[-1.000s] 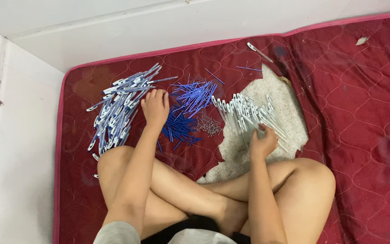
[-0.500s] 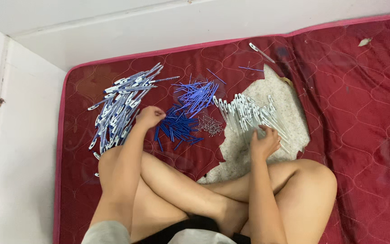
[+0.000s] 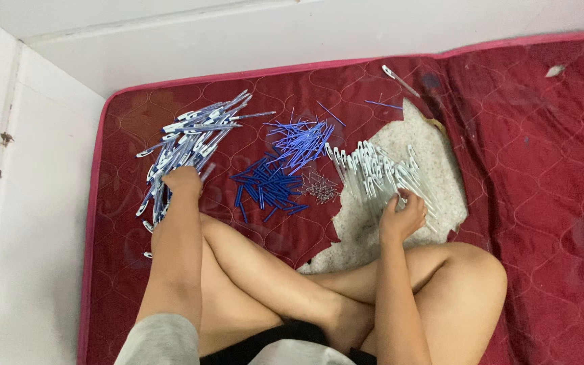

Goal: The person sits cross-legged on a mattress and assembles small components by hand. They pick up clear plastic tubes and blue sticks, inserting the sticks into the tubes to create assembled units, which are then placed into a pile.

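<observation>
Fingers (image 3: 410, 203) curled on clear barrels (image 3: 380, 172) — left hand (image 3: 182, 181) on pens (image 3: 190, 135).

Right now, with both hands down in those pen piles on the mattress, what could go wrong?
The small springs lie loose between the blue refills and the clear barrels; a sweep of either hand could scatter them. The left hand rests on the finished pens near the mattress edge, so some may roll off.

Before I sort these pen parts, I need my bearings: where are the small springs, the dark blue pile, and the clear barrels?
small springs (image 3: 320, 187), head view, middle of the heap.
dark blue pile (image 3: 268, 189), head view, its dense centre.
clear barrels (image 3: 373, 172), head view, middle of the pile.
</observation>
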